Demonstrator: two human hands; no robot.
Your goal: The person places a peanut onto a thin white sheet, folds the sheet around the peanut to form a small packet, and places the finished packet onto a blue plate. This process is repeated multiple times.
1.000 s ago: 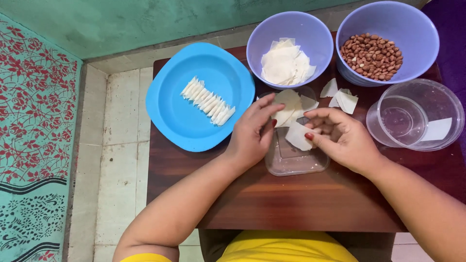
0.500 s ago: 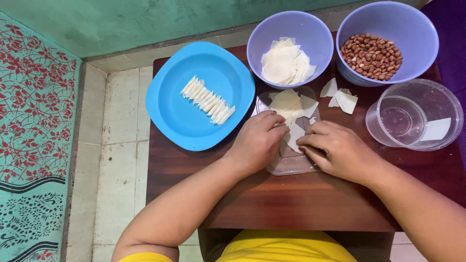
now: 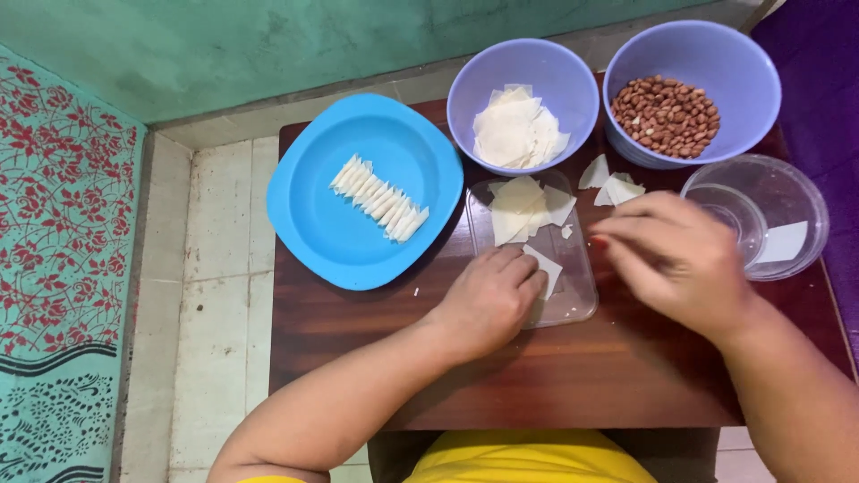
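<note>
Wrapper piece [image 3: 546,266] half hidden under left hand [image 3: 488,300] pinching grip; right hand [image 3: 676,259] blurred, grip unclear

Left hand [image 3: 488,300] curled palm-down; right hand [image 3: 676,259] blurred, seemingly open

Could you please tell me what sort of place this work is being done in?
Probably a home food-prep spot: a small wooden table on a tiled floor, with a bowl of peanuts, a bowl of wrapper sheets and a blue plate.

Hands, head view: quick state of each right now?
Left hand: fingers curled, pressing a white wrapper piece on the clear tray.
Right hand: blurred, above the table; grip cannot be told.
</note>
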